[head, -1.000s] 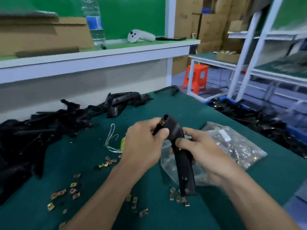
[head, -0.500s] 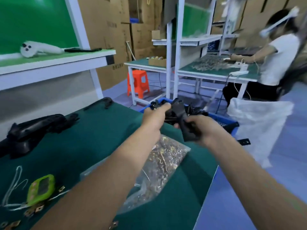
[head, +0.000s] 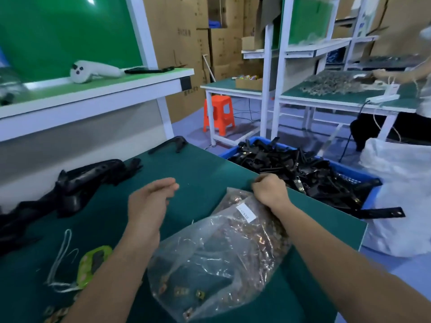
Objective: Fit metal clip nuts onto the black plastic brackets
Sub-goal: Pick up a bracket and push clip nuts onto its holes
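My left hand hovers open above the green table, holding nothing. My right hand has its fingers curled and sits at the far end of a clear plastic bag of metal clip nuts; no bracket is in it. Black plastic brackets with clips fitted fill the blue bin just past the table's right edge. More black brackets lie heaped at the table's left. A few loose clip nuts lie at the bottom left.
A single black bracket lies at the table's far edge. A green handheld device with a white cord lies near my left forearm. A white sack stands beside the bin. Beyond are an orange stool and another person's hand at a bench.
Both hands held a black bracket and carried it right toward the blue bin. Now neither hand has it, and both are back over the table. My view swung right.
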Motion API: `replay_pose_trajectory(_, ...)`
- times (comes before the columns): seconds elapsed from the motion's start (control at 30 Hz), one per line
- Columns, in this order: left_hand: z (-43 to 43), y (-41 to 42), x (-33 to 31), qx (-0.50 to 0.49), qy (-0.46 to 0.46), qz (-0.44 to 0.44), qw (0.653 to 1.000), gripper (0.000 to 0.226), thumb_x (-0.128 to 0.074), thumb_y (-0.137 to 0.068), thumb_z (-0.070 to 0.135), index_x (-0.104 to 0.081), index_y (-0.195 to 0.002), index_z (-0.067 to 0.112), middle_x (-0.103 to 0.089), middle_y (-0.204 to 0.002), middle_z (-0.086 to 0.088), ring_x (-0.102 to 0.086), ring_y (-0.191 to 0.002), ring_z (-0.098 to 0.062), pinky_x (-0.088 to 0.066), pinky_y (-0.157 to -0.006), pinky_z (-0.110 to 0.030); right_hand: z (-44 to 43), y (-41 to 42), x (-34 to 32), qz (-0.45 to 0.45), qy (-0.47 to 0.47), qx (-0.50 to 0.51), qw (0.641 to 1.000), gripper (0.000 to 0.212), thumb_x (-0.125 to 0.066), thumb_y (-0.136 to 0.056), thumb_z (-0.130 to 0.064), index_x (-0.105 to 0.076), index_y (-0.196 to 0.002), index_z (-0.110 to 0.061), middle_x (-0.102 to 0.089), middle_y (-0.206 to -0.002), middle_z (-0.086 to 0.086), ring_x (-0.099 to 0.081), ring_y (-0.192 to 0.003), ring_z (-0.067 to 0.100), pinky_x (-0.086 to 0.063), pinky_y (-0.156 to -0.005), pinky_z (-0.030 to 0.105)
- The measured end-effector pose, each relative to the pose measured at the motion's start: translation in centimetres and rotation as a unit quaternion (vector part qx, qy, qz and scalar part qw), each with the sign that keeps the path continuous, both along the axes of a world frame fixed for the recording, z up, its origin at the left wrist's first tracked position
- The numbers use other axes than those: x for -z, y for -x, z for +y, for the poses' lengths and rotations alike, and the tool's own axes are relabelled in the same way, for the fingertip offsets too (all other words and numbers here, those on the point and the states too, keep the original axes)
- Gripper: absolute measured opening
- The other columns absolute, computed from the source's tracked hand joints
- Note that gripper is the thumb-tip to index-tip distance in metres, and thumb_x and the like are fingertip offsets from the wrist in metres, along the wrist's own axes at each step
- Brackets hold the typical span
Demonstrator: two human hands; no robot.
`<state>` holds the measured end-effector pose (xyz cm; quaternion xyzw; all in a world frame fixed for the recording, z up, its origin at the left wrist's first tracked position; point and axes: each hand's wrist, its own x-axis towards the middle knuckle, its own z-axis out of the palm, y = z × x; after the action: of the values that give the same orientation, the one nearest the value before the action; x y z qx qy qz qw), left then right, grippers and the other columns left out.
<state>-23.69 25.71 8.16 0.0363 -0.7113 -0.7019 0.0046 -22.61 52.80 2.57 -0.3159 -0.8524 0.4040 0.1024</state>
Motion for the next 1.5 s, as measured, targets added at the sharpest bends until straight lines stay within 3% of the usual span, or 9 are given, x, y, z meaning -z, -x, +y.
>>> replay_pose_trajectory(0.13, -6.0, -1.1, 1.2, -0.061, 0.010, 0.010, 0.998, 0.024, -0.066, -0.087, -0.003, -0.079, -0.088, 0.018, -0.080, -0.085, 0.005, -0.072, -0.091, -0.007, -0.048, -0.084, -0.026, -4.4, 0.0, -3.3, -0.041, -0.130, -0.058, 0.989, 0.021, -0.053, -0.083, -0.021, -0.070, -0.095, -0.020, -0.070, -0.097, 0.007, -0.063, -0.091, 0.033, -0.050, -0.093, 0.042)
replay_pose_trajectory(0.43, -19.1, -4.9, 4.3, -0.214, 0.025, 0.030, 0.976, 0.031, -0.066, -0.091, 0.000, -0.080, -0.079, 0.024, -0.078, -0.083, 0.012, -0.070, -0.078, 0.006, -0.047, -0.076, -0.017, -23.6, 3.0, -6.5, -0.010, -0.084, -0.310, 0.947, 0.020, -0.054, -0.082, -0.015, -0.073, -0.083, -0.023, -0.073, -0.091, -0.001, -0.067, -0.089, 0.024, -0.058, -0.084, 0.035)
replay_pose_trajectory(0.6, -28.7, -7.9, 6.2, -0.311, 0.062, 0.006, 0.948, 0.046, -0.064, -0.093, 0.003, -0.077, -0.075, 0.043, -0.077, -0.083, 0.020, -0.070, -0.089, -0.001, -0.044, -0.073, -0.016, -33.3, 4.2, -5.2, -0.021, -0.130, -0.395, 0.909, 0.022, -0.053, -0.088, -0.015, -0.073, -0.095, -0.017, -0.072, -0.095, 0.004, -0.067, -0.088, 0.026, -0.059, -0.084, 0.042)
replay_pose_trajectory(0.73, -34.5, -10.9, 6.5, -0.392, 0.131, -0.022, 0.910, 0.040, -0.062, -0.097, 0.018, -0.075, -0.079, 0.050, -0.072, -0.083, 0.031, -0.067, -0.070, 0.006, -0.045, -0.050, -0.015, -39.0, 5.7, -3.8, -0.031, -0.110, -0.464, 0.878, 0.032, -0.051, -0.091, -0.007, -0.067, -0.115, 0.004, -0.068, -0.117, 0.027, -0.069, -0.093, 0.038, -0.056, -0.079, 0.059)
replay_pose_trajectory(0.8, -35.9, -12.0, 6.6, -0.416, 0.171, -0.026, 0.893, 0.034, -0.060, -0.096, 0.019, -0.075, -0.082, 0.046, -0.073, -0.083, 0.029, -0.069, -0.075, -0.001, -0.048, -0.056, -0.020, -41.7, 6.6, -2.9, -0.033, -0.108, -0.499, 0.859, 0.035, -0.053, -0.095, -0.012, -0.063, -0.126, 0.002, -0.062, -0.131, 0.023, -0.063, -0.110, 0.041, -0.055, -0.087, 0.052)
replay_pose_trajectory(0.97, -35.4, -12.5, 7.7, -0.335, 0.234, -0.032, 0.912, 0.034, -0.060, -0.096, 0.011, -0.070, -0.112, 0.039, -0.071, -0.103, 0.026, -0.064, -0.087, 0.007, -0.049, -0.075, -0.013, -48.7, 8.1, -1.4, -0.024, -0.096, -0.563, 0.820, 0.049, -0.057, -0.098, -0.030, -0.046, -0.146, -0.021, -0.050, -0.146, 0.006, -0.056, -0.117, 0.025, -0.042, -0.084, 0.029)
replay_pose_trajectory(1.13, -33.6, -12.1, 9.1, -0.159, 0.411, -0.028, 0.897, 0.033, -0.066, -0.089, 0.029, -0.070, -0.120, 0.041, -0.056, -0.128, 0.024, -0.052, -0.127, -0.003, -0.040, -0.097, -0.016, -54.5, 8.8, -0.2, 0.021, -0.104, -0.546, 0.831, 0.074, -0.060, -0.090, -0.058, -0.037, -0.152, -0.025, -0.052, -0.145, 0.004, -0.054, -0.124, 0.027, -0.050, -0.092, 0.039)
replay_pose_trajectory(1.27, -33.4, -12.0, 9.9, -0.109, 0.427, 0.001, 0.898, 0.022, -0.065, -0.089, 0.041, -0.074, -0.110, 0.040, -0.051, -0.117, 0.039, -0.025, -0.142, 0.005, -0.028, -0.114, -0.020, -57.1, 8.8, -0.1, 0.054, -0.178, -0.467, 0.865, 0.048, -0.054, -0.094, -0.056, -0.059, -0.129, -0.023, -0.060, -0.092, -0.002, -0.057, -0.082, 0.025, -0.043, -0.071, 0.035)
replay_pose_trajectory(1.5, -33.7, -12.0, 10.2, -0.165, 0.490, 0.036, 0.855, 0.023, -0.059, -0.092, 0.044, -0.076, -0.106, 0.037, -0.058, -0.141, 0.017, -0.028, -0.148, -0.010, -0.026, -0.123, -0.036, -52.1, 8.3, -4.7, 0.206, 0.063, -0.340, 0.915, 0.024, -0.059, -0.086, -0.034, -0.062, -0.071, -0.016, -0.061, -0.060, -0.008, -0.059, -0.063, 0.018, -0.045, -0.058, 0.030)
